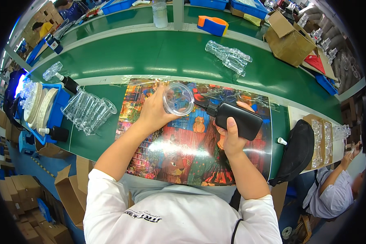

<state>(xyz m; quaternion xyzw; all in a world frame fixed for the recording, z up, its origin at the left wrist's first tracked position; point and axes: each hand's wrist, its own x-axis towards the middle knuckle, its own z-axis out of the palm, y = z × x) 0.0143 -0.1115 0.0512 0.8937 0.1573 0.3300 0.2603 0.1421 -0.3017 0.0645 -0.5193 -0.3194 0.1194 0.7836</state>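
Through the head camera, taking the middle of the picture as the centre of the dial, I saw a clear round vessel at twelve o'clock, held over a glossy printed mat with its open mouth turned up towards the wearer, perhaps to leave the rim in plain sight. The left hand was curled round the vessel's nine o'clock side, opened only as wide as that wall needed, which presumably left the opposite side free. At three o'clock the right hand was closed about a flat black bottle, its thumb laid along the near side and some fingers showing past the far edge. The bottle lay aslant, its nozzle aimed towards ten o'clock and close beside the vessel; whether the tip touched the rim, I could not tell. The mat probably shielded the green counter beneath. At nine o'clock a row of clear flared pieces rested side by side, likely grouped to stay within easy reach, and a blue bin stood beyond them. More clear pieces lay at one o'clock. Just past three sat a small white cap, near a black pouch.
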